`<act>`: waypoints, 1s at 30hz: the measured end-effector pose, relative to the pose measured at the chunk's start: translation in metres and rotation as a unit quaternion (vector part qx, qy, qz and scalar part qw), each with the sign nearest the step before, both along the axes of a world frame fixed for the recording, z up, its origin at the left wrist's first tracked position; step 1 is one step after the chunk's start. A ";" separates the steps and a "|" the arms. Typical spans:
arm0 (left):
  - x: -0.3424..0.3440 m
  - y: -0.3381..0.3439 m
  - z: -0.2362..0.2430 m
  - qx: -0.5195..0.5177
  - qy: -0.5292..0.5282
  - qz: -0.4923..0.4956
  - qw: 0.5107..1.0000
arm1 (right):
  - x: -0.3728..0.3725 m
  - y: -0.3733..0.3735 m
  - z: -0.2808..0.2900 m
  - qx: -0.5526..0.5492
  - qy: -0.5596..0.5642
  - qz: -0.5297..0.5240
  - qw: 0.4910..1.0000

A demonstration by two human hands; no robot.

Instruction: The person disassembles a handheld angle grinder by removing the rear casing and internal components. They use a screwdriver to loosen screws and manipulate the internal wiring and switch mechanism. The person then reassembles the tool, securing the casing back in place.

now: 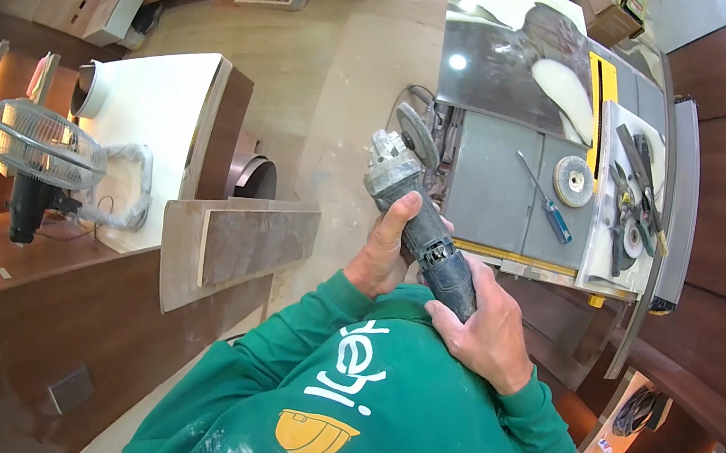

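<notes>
An angle grinder (421,206) is held up in front of my chest, its grey metal head pointing away and left. A round disc (417,136) sits on the head, seen nearly edge-on. My left hand (381,251) grips the middle of the dusty dark body, with the thumb on top and most fingers hidden beneath. Around the rear end my right hand (494,329) is closed. To the right, a grey work surface (491,176) bears a blue-handled screwdriver (548,202) and a separate round abrasive wheel (573,181).
Beyond the grey surface lies a glossy dark-and-white patterned slab (501,62). Several hand tools (630,209) fill a white tray at the right. A caged fan (45,145) and a white-topped cabinet (157,110) stand left, with brown panels (254,247) nearer me.
</notes>
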State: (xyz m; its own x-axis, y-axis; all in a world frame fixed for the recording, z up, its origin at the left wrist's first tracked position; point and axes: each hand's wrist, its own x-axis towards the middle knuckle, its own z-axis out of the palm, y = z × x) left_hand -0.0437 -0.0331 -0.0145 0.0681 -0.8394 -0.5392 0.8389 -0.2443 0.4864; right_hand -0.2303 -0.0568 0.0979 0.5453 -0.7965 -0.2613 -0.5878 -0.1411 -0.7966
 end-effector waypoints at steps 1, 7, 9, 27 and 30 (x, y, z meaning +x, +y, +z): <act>-0.001 0.000 -0.001 -0.003 0.001 -0.004 1.000 | 0.000 -0.002 -0.001 -0.004 -0.005 0.005 1.000; 0.000 -0.003 0.000 -0.030 0.034 -0.023 0.999 | 0.000 -0.016 0.003 0.094 -0.010 -0.005 0.995; 0.000 -0.004 0.000 -0.027 0.039 -0.018 0.999 | 0.000 -0.015 -0.001 0.054 -0.017 -0.006 0.998; 0.006 0.000 0.018 -0.026 -0.054 -0.001 0.998 | 0.026 -0.018 -0.014 0.011 -0.064 -0.007 0.998; 0.013 0.006 0.028 -0.061 -0.107 -0.034 0.992 | 0.014 -0.039 0.002 0.068 -0.083 0.035 0.994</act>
